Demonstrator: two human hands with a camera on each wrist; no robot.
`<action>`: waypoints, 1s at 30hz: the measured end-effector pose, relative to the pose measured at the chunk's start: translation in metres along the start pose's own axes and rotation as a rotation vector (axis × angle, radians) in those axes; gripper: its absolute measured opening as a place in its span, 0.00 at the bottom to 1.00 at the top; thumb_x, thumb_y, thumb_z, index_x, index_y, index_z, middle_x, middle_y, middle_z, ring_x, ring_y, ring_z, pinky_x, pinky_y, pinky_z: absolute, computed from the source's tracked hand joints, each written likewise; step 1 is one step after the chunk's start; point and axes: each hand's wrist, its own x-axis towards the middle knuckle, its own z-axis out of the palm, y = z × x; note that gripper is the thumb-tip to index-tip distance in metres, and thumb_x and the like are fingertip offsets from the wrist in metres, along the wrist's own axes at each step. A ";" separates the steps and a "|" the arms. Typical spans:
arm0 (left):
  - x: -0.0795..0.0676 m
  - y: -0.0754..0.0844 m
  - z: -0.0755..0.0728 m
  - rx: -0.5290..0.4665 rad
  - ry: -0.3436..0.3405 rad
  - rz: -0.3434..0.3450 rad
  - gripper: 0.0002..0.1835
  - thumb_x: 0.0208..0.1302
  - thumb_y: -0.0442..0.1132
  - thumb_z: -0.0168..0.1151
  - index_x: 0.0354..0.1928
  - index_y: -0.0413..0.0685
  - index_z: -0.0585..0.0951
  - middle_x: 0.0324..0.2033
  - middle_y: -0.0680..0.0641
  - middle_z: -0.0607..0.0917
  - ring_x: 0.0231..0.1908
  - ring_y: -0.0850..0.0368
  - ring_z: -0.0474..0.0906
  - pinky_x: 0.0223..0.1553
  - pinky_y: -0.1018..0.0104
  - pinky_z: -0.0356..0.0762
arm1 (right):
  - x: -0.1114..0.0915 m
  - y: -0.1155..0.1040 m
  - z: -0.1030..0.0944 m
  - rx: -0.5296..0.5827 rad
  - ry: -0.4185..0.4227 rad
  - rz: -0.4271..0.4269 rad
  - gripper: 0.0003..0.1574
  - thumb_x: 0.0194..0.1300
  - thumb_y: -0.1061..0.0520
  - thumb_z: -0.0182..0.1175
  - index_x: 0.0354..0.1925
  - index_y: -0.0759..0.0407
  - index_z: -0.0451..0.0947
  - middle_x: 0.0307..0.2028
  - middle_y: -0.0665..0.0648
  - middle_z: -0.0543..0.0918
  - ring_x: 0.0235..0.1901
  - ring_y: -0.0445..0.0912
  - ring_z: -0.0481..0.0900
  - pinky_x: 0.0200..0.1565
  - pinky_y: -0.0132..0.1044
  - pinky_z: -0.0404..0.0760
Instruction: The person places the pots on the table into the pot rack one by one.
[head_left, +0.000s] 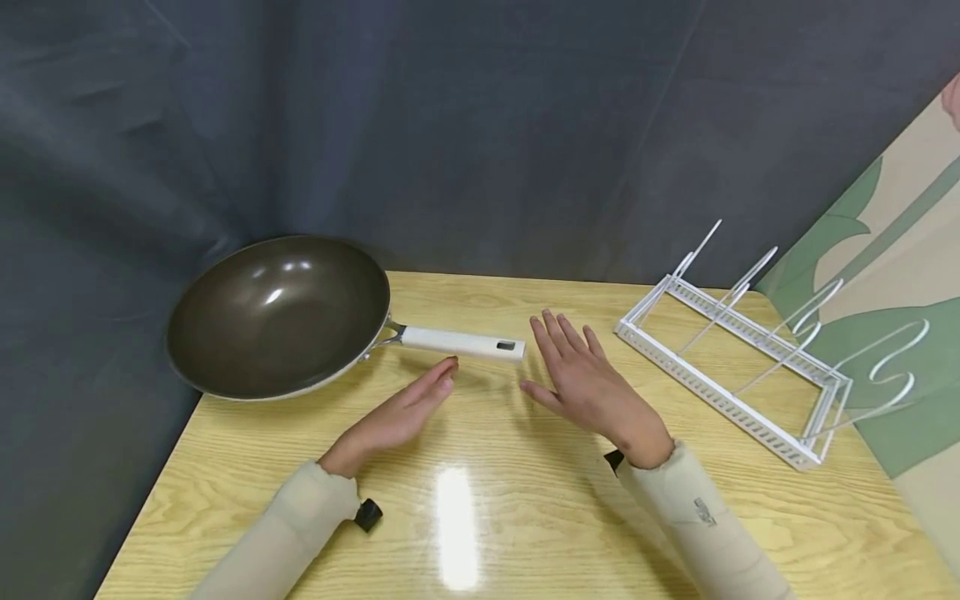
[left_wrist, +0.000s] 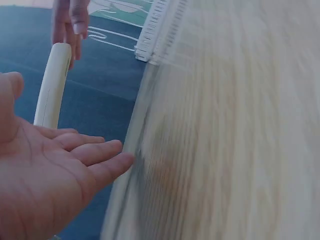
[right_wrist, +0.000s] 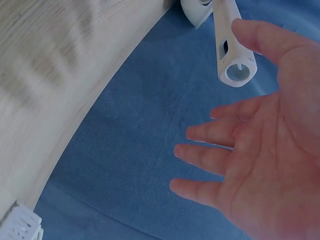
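A deep frying pan (head_left: 277,325) with a dark brown inside stands at the table's back left. Its pale handle (head_left: 457,342) points right, toward the middle. My left hand (head_left: 397,421) is held below the handle in the head view, fingers straight and palm facing inward. Beyond the handle's end is my right hand (head_left: 585,383), with its fingers extended and spread. In the right wrist view the hollow end of the handle (right_wrist: 238,75) shows near the right thumb. The left wrist view has the handle (left_wrist: 52,87) past my left fingers. Neither palm holds anything.
A white metal rack (head_left: 720,396) with upright wire dividers stands at the right of the wooden table (head_left: 525,517). Dark cloth (head_left: 480,133) hangs behind the table and down its left side. A leaf-patterned surface (head_left: 922,333) lies beyond the right edge.
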 end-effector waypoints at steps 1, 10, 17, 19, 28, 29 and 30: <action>0.001 -0.001 0.000 -0.046 0.002 0.000 0.36 0.85 0.55 0.33 0.82 0.42 0.42 0.80 0.37 0.49 0.77 0.41 0.48 0.74 0.46 0.51 | 0.001 0.000 0.000 -0.001 -0.005 -0.002 0.55 0.77 0.39 0.55 0.81 0.66 0.39 0.80 0.68 0.42 0.79 0.62 0.40 0.73 0.64 0.42; 0.018 -0.010 0.006 -0.426 0.109 -0.077 0.37 0.84 0.55 0.37 0.81 0.38 0.44 0.78 0.33 0.53 0.75 0.38 0.56 0.71 0.48 0.61 | 0.008 0.001 -0.001 0.008 -0.021 -0.013 0.52 0.78 0.43 0.56 0.81 0.67 0.43 0.79 0.70 0.45 0.78 0.64 0.44 0.73 0.64 0.47; 0.031 -0.005 0.013 -0.778 0.335 -0.042 0.22 0.83 0.52 0.45 0.61 0.39 0.63 0.66 0.28 0.70 0.70 0.32 0.63 0.69 0.45 0.65 | 0.011 -0.001 -0.001 0.026 -0.008 -0.037 0.51 0.78 0.43 0.57 0.79 0.69 0.46 0.78 0.70 0.49 0.76 0.62 0.52 0.72 0.62 0.54; 0.034 -0.004 0.014 -0.841 0.391 -0.026 0.20 0.82 0.52 0.47 0.58 0.41 0.66 0.60 0.30 0.76 0.69 0.31 0.65 0.68 0.44 0.65 | 0.012 -0.001 -0.001 0.024 -0.008 -0.040 0.51 0.78 0.43 0.57 0.79 0.70 0.47 0.78 0.70 0.50 0.76 0.62 0.53 0.72 0.62 0.55; 0.046 -0.002 0.019 -1.013 0.493 -0.002 0.20 0.80 0.51 0.51 0.61 0.44 0.68 0.47 0.42 0.83 0.64 0.36 0.74 0.67 0.43 0.66 | 0.019 -0.004 -0.005 0.032 0.006 -0.042 0.48 0.77 0.44 0.57 0.79 0.69 0.50 0.77 0.71 0.54 0.75 0.64 0.56 0.71 0.62 0.57; 0.047 -0.001 0.019 -1.025 0.502 0.001 0.20 0.81 0.51 0.51 0.61 0.44 0.68 0.47 0.43 0.83 0.62 0.38 0.76 0.68 0.43 0.65 | 0.020 -0.004 -0.005 0.034 0.008 -0.043 0.48 0.77 0.43 0.57 0.78 0.69 0.51 0.77 0.71 0.54 0.75 0.64 0.56 0.71 0.62 0.58; 0.048 -0.001 0.020 -1.037 0.509 0.002 0.21 0.81 0.50 0.51 0.62 0.44 0.67 0.47 0.42 0.82 0.60 0.40 0.79 0.68 0.43 0.65 | 0.021 -0.004 -0.005 0.036 0.010 -0.045 0.48 0.77 0.43 0.57 0.78 0.69 0.51 0.76 0.71 0.55 0.75 0.64 0.57 0.71 0.62 0.58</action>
